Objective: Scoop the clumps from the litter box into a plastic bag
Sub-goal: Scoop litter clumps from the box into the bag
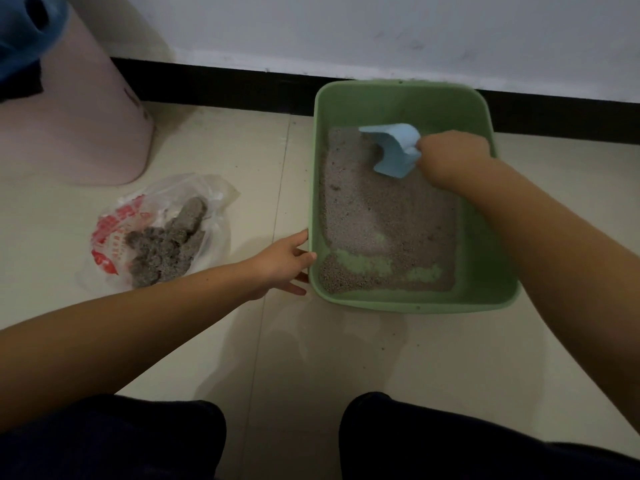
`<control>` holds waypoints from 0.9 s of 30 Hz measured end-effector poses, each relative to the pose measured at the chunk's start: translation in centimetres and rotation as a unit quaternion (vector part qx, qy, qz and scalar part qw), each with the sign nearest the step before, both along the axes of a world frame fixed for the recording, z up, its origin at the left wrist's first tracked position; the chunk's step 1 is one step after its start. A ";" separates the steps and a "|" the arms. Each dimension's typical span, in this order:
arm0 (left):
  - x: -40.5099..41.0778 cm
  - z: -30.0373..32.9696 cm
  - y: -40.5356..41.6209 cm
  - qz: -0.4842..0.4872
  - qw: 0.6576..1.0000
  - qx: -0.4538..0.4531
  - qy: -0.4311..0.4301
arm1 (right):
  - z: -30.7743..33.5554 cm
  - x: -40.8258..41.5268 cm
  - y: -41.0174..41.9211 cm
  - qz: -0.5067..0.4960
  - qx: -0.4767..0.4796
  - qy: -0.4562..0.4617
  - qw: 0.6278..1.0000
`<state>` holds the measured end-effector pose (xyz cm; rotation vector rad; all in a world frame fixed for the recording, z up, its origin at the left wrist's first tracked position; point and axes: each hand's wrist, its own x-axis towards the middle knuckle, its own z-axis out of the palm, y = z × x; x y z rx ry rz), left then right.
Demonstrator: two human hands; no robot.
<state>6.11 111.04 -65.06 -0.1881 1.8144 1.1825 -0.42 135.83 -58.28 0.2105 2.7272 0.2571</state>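
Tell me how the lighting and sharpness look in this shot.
Head view: dim, with dark edges; the litter box and scoop read clearly, the plastic bag shows faint glare, and the straight baseboard bows from wide-angle distortion.

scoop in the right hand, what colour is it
Light blue scoop, seen in the head view, the only one.

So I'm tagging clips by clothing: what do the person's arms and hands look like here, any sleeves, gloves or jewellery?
Both arms are bare from the frame edge to the wrist, with no sleeves in view. The left hand and the right hand wear no gloves, and no watch, bracelet or ring shows. The only clothing visible is dark trousers over the knees at the bottom.
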 end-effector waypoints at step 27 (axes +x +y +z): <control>-0.1 0.3 -0.2 0.002 1.000 0.002 -0.018 | -5.9 6.5 0.7 0.015 -0.242 0.068 0.968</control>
